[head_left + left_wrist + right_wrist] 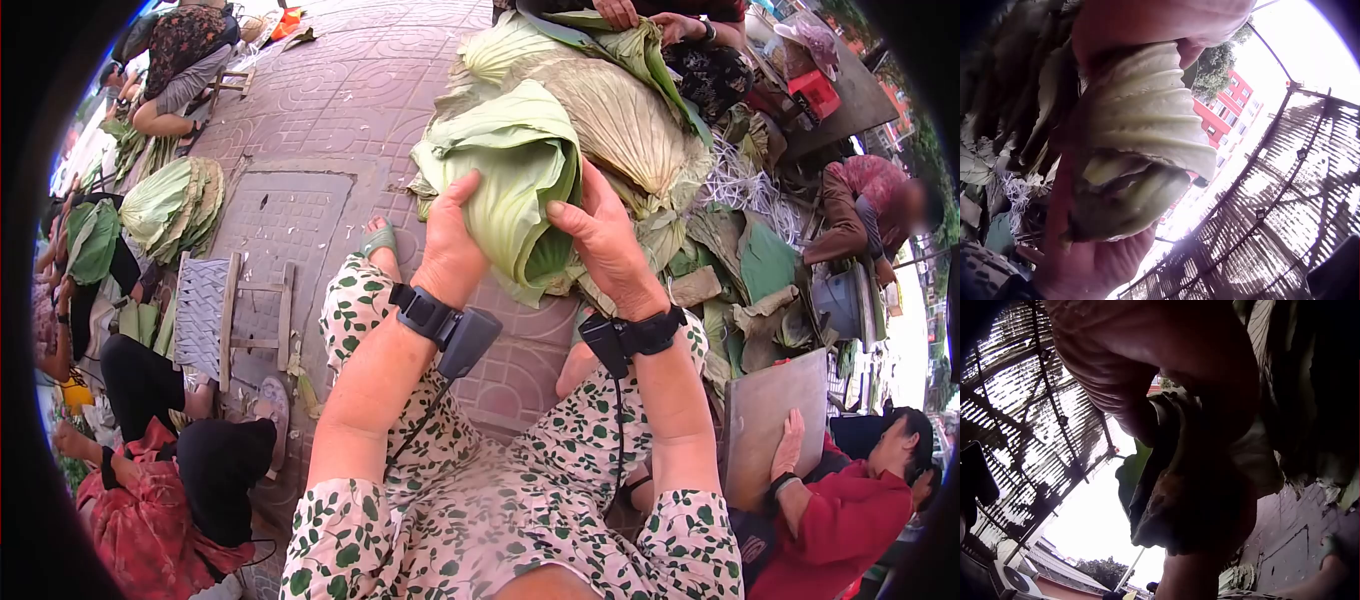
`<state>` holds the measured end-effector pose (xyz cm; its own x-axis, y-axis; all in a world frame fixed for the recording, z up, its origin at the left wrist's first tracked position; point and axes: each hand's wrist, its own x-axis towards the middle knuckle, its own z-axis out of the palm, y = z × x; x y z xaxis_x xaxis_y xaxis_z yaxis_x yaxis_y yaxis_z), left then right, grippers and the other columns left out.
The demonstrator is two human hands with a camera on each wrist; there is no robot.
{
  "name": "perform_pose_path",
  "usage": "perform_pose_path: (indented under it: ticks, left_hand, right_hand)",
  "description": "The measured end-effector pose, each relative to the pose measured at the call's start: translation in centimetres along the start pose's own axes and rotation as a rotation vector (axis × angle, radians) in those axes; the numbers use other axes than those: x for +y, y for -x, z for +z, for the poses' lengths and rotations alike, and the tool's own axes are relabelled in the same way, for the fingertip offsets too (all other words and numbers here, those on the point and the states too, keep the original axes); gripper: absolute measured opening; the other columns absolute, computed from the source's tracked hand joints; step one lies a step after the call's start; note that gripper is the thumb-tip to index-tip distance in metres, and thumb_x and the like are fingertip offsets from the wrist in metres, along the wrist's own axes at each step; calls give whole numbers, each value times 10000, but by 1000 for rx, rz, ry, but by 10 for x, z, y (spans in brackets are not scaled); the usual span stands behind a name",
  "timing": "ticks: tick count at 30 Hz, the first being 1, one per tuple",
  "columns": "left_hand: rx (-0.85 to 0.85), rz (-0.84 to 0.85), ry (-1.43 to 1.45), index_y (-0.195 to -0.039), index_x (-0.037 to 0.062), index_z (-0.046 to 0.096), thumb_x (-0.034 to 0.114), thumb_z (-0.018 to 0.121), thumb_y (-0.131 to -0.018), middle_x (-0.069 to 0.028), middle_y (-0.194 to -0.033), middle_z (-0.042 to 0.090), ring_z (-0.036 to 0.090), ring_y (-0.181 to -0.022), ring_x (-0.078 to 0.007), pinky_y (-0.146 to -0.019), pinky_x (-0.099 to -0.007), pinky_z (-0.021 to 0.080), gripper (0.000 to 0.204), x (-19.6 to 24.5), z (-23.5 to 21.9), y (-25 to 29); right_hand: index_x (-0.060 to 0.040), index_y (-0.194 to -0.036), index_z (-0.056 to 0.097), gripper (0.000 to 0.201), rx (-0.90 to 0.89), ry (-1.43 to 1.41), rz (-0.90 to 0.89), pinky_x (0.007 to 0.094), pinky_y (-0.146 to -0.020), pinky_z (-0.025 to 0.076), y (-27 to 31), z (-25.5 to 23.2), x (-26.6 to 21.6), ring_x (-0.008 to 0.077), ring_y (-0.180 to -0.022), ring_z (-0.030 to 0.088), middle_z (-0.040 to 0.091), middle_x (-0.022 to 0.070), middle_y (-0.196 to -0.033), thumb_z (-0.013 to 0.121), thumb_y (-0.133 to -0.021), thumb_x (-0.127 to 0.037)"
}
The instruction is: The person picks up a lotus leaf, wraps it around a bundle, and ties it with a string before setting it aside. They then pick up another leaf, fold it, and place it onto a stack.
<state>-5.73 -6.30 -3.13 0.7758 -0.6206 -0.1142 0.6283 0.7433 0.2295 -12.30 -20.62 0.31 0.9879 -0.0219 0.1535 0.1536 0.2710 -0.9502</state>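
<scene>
A folded bundle of pale green lotus leaves (505, 150) is held up between both hands in the head view. My left hand (450, 245) grips its left side, thumb laid over the front and fingers hidden behind. On the opposite side, my right hand (612, 250) pinches the leaf edge with the thumb at the open fold. The left wrist view shows the ribbed outer face of the bundle (1147, 119) and a curled opening below it. Dark in the right wrist view, the leaf edge (1141, 500) hangs beneath my right hand. Just beyond lies a pile of large dried leaves (630, 130).
Other people sit around, one in red with a board (775, 420) at right. A woven stool (205, 320) and another leaf stack (175, 205) stand at left. White string (750, 190) and leaf scraps lie right of the pile on the paving (350, 110).
</scene>
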Motion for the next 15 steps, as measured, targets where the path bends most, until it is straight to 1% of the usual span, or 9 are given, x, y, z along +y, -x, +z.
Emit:
perform_pose_path:
  ticks: [4,6,10,13,15]
  left_hand:
    - [21,28,8,-1279,13,386,227,416,-896,-171,-1276,459,463,-1152,-328,-1010,-454,341,440,-1,1,-2]
    - [26,18,62,-1272,15,399,227,413,-893,-173,-1265,470,469,-1145,-330,-1008,-456,344,435,-1,1,-3]
    - [19,34,70,-1295,11,355,199,359,-891,-174,-1292,437,446,-1173,-323,-1015,-450,332,446,0,-2,-7]
    - [10,25,105,-1291,10,358,200,360,-890,-175,-1289,439,448,-1171,-323,-1013,-453,334,443,0,-1,-8]
    - [4,24,109,-1284,8,367,196,372,-889,-174,-1282,446,452,-1168,-323,-1009,-454,339,438,-1,-2,-10]
  right_hand:
    - [31,-1339,270,749,-23,-48,11,301,-998,308,0,5,-8,184,-1177,402,418,110,-1282,687,-761,-199]
    - [27,-1344,262,735,-19,-132,91,306,-992,324,3,9,-14,186,-1172,409,420,111,-1275,668,-766,-175]
    - [21,-1349,255,727,-53,-149,49,307,-983,342,3,6,-8,187,-1167,418,423,109,-1268,652,-762,-140]
    - [17,-1358,240,740,-63,-153,60,309,-983,344,4,3,-7,191,-1173,415,417,111,-1274,644,-752,-111]
    - [15,-1347,253,704,-39,-151,54,308,-969,361,4,3,-4,193,-1154,436,428,110,-1267,639,-768,-98]
